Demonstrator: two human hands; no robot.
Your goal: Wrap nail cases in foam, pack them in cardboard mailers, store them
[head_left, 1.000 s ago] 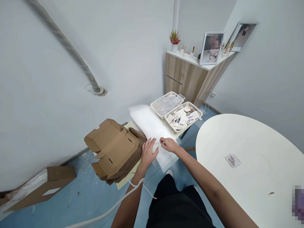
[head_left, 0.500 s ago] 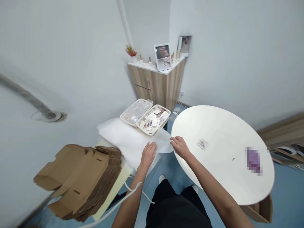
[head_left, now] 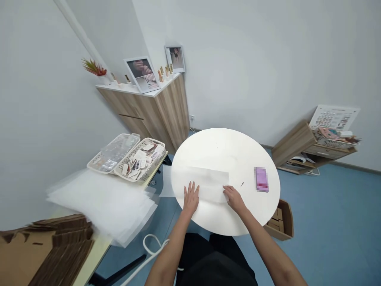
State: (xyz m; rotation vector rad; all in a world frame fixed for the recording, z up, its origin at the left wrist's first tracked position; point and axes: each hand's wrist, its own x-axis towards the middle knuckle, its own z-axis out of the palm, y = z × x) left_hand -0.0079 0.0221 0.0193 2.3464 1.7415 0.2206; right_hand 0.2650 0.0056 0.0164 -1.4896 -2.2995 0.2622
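A thin translucent white foam sheet [head_left: 208, 180] lies across the round white table [head_left: 190, 147], its left end reaching past the table's edge. My left hand [head_left: 191, 197] rests flat on the sheet with fingers extended. At the sheet's right end, my right hand [head_left: 235, 198] has its fingers closed on the edge. The small clear case seen earlier on the table is out of sight, and the sheet covers that area. To the left, a pile of similar sheets [head_left: 104, 198] is spread on a side table.
White baskets [head_left: 139, 163] holding cards and clear packs stand beyond the pile. Flattened cardboard boxes [head_left: 44, 250] are stacked at lower left. A pixelated purple item [head_left: 261, 179] and a small dark bit [head_left: 242, 184] lie on the round table. A cardboard box [head_left: 284, 222] sits on the floor.
My hands have brought the foam sheet from the pile at left over onto the round table. The view has turned right, and the small clear case no longer shows.
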